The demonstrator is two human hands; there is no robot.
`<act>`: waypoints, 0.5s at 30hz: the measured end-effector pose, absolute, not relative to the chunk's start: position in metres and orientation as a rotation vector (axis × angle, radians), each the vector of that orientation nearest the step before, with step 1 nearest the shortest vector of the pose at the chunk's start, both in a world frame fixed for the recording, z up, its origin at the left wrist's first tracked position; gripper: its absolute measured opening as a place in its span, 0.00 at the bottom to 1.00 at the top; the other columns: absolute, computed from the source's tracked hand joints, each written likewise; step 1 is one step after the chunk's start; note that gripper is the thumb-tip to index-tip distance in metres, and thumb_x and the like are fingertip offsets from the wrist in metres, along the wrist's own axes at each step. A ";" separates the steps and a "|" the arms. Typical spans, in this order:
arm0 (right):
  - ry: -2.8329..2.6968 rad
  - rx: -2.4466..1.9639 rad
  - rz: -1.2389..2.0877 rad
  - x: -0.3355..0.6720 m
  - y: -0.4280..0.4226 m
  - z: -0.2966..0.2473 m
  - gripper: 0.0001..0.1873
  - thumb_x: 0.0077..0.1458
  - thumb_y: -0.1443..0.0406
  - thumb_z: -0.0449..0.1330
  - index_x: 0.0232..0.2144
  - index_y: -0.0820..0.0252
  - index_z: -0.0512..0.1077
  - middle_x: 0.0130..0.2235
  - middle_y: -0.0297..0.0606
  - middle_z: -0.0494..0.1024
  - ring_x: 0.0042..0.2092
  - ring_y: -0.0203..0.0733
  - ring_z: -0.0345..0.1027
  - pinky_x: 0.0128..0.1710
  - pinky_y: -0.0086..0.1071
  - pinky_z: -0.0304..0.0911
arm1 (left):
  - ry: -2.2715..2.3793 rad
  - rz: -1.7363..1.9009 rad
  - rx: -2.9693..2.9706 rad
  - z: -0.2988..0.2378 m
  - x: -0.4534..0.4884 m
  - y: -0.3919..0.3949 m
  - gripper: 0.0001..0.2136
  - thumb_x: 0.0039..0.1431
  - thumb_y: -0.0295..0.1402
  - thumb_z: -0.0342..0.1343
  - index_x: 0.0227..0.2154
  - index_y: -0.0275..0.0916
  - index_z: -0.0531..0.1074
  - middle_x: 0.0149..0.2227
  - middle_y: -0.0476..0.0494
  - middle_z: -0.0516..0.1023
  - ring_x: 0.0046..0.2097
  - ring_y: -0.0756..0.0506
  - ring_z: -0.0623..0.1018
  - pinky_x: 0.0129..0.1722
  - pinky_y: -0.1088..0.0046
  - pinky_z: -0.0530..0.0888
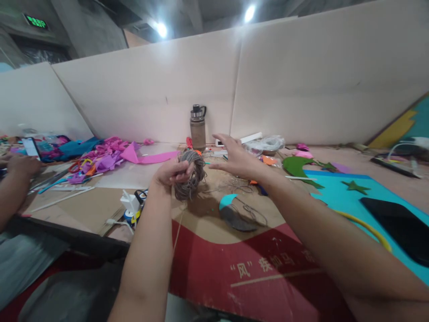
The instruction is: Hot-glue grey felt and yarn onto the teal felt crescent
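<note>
Bare forearms (149, 259) are stretched over red and brown cardboard (201, 268), which is laid on the counter (358, 156) and printed with characters. By the left hand (172, 173), a ball of grey yarn (191, 190) is gripped above the cardboard, the fingers curled into its strands; the fingers of the right hand (236, 156) are spread wide just beside it. Below, a grey and turquoise crescent (236, 219) is laid flat, with looped strands at its edge. To the right, a green star (355, 187) and a black phone (398, 228) are carried by a turquoise sheet (328, 181). Pink and purple scraps (110, 154) are heaped to the left, near a white plug (130, 201); farther left, another person's arm (10, 192) is seen. At the back, a bottle (197, 132) is stood before a pale partition (301, 85), above which ceiling lamps (250, 13) are lit and a green exit sign (35, 21) is mounted.
</note>
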State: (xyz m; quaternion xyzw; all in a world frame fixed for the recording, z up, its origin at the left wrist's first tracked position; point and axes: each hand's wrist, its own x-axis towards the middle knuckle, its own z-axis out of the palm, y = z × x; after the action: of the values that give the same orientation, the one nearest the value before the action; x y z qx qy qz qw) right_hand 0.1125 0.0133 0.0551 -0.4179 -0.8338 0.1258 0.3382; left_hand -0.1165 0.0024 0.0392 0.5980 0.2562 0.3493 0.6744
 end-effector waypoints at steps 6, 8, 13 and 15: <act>-2.481 -0.606 0.742 0.083 0.015 0.064 0.22 0.52 0.62 0.61 0.50 0.55 0.70 0.50 0.40 0.75 0.50 0.42 0.68 0.49 0.33 0.62 | 0.752 0.682 1.615 0.036 -0.128 0.006 0.16 0.35 0.41 0.69 0.22 0.35 0.73 0.13 0.50 0.64 0.14 0.56 0.57 0.13 0.79 0.51; -2.502 -0.698 0.773 0.084 0.020 0.058 0.11 0.54 0.64 0.57 0.39 0.58 0.74 0.37 0.36 0.78 0.38 0.38 0.70 0.39 0.30 0.63 | 0.882 0.690 1.693 0.035 -0.129 0.010 0.13 0.33 0.37 0.69 0.22 0.37 0.73 0.16 0.50 0.67 0.17 0.53 0.62 0.16 0.78 0.57; -2.175 -1.039 0.926 0.086 0.033 0.045 0.11 0.53 0.64 0.55 0.21 0.61 0.69 0.22 0.34 0.72 0.23 0.33 0.60 0.24 0.28 0.55 | 1.560 1.281 1.821 0.041 -0.106 0.015 0.09 0.37 0.24 0.65 0.24 0.39 0.73 0.25 0.46 0.72 0.31 0.44 0.73 0.31 0.71 0.69; -1.961 -1.092 1.006 0.081 0.042 0.044 0.11 0.53 0.63 0.56 0.20 0.60 0.68 0.20 0.33 0.70 0.21 0.32 0.58 0.22 0.28 0.53 | 1.734 1.725 1.822 0.044 -0.089 0.012 0.15 0.36 0.22 0.66 0.30 0.40 0.73 0.36 0.42 0.73 0.45 0.39 0.72 0.43 0.67 0.68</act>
State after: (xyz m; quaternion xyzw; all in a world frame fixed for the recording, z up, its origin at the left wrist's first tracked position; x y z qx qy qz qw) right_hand 0.0811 0.0419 0.0441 -0.4184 -0.7513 0.3855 0.3345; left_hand -0.0892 0.0118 0.0445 0.5968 0.5679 0.5650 0.0458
